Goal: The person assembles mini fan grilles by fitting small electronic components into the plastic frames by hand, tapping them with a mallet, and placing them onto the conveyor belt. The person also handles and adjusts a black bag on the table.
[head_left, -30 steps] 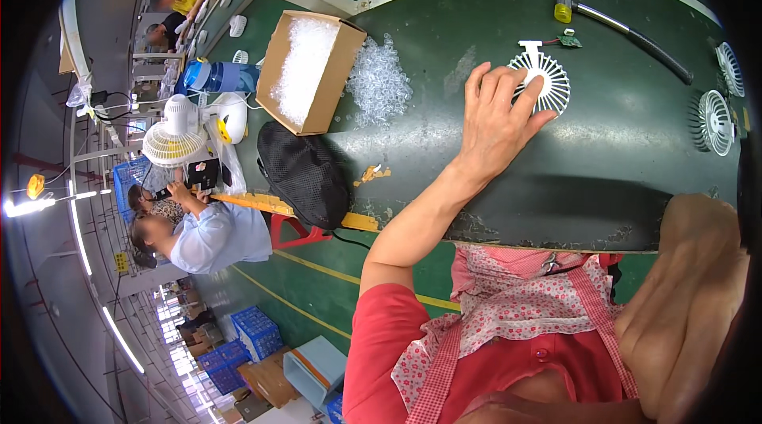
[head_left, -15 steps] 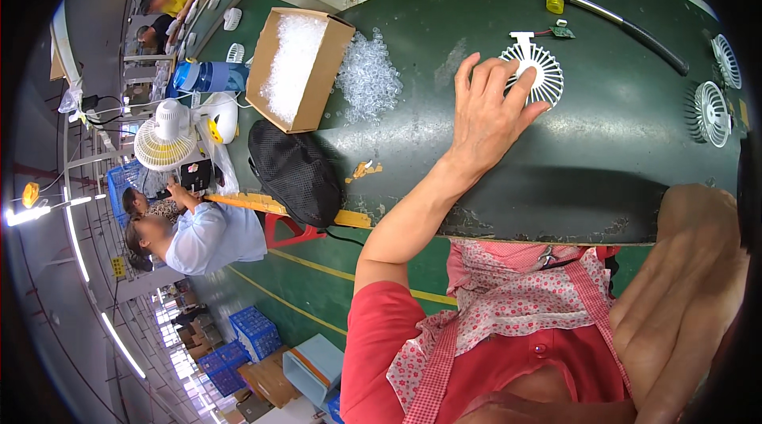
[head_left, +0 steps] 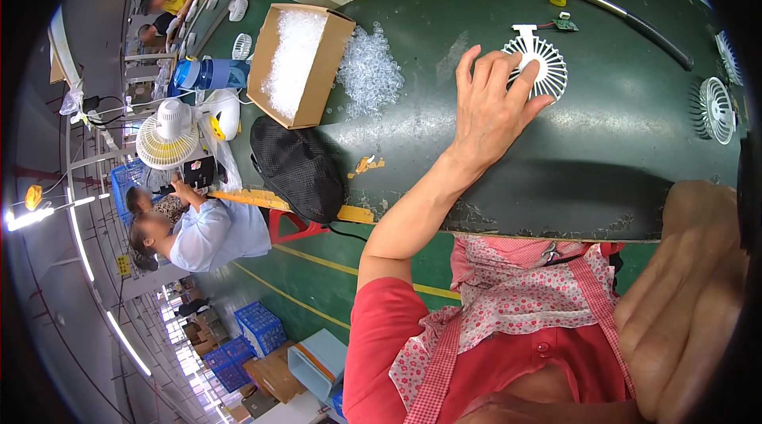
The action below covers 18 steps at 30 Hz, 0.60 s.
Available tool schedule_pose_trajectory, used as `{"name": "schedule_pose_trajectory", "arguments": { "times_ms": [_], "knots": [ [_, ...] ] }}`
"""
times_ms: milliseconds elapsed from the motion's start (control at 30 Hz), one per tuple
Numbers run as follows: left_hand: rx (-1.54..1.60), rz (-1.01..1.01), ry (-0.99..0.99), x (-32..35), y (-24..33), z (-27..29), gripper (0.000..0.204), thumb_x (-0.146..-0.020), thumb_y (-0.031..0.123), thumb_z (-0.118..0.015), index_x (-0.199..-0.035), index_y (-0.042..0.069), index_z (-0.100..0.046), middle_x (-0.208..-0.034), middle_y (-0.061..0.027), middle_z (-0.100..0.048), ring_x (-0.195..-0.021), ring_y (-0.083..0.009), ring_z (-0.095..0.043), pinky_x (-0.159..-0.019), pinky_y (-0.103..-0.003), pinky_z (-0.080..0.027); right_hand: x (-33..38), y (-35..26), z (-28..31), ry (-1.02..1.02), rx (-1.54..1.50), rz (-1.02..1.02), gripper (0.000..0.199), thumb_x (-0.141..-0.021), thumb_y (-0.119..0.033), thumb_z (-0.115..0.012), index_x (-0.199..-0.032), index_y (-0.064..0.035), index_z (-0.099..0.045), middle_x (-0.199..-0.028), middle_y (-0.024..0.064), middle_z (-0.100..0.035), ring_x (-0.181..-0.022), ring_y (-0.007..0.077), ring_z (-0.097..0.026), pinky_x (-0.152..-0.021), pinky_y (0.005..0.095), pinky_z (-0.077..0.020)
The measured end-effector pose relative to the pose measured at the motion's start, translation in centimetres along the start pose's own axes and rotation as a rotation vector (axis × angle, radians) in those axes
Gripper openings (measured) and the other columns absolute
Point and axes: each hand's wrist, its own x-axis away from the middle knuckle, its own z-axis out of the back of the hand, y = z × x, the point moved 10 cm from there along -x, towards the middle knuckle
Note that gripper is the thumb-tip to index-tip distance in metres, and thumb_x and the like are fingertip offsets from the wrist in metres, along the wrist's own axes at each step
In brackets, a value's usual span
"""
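A round white fan head (head_left: 550, 65) with radial ribs and a short neck lies on the dark green worktable (head_left: 587, 146). My left hand (head_left: 494, 99) reaches over its left side, fingers bent, with the thumb at the rim and the index finger by the hub; part of the fan is hidden under them. From the neck, thin wires run to a small green circuit board (head_left: 566, 24). At the lower right, my right arm looms close, bent and large; my right hand (head_left: 675, 329) is blurred there and its fingers cannot be made out.
A hammer (head_left: 627, 21) with a yellow head lies at the far right, above two white fan parts (head_left: 719, 111). Left of my hand are a carton of clear plastic pieces (head_left: 294, 59), a loose heap (head_left: 369, 71) and a black mesh bag (head_left: 295, 170). Co-workers sit beyond.
The whole view has shifted slightly. My left hand stays on the fan head, and nothing on the table has visibly been moved.
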Motion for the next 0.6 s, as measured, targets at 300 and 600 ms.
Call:
{"name": "schedule_pose_trajectory", "arguments": {
  "times_ms": [300,600],
  "knots": [
    [-0.006,-0.002,-0.005,0.1,-0.1,0.0,0.05,-0.073,0.027,-0.084,-0.117,0.011,-0.065,-0.111,-0.0052,-0.06,-0.104,-0.0263,-0.056,-0.103,-0.052,-0.037,2.2,-0.8,-0.1,-0.073,-0.014,-0.012,0.035,-0.107,-0.003,-0.033,-0.12,0.014,-0.062,-0.101,0.0234,-0.067,-0.077,0.0264,-0.067,-0.065,0.0312,-0.0533],
    [-0.004,0.001,-0.005,0.1,0.1,-0.1,0.05,-0.073,0.027,-0.084,-0.117,0.011,-0.066,-0.111,-0.0054,-0.06,-0.103,-0.0264,-0.056,-0.103,-0.053,-0.036,2.9,-1.2,-0.9,-0.144,-0.017,-0.038,0.037,-0.108,-0.003,-0.031,-0.121,0.0144,-0.061,-0.103,0.0236,-0.067,-0.079,0.0265,-0.068,-0.066,0.0313,-0.0534]
  ]
}}
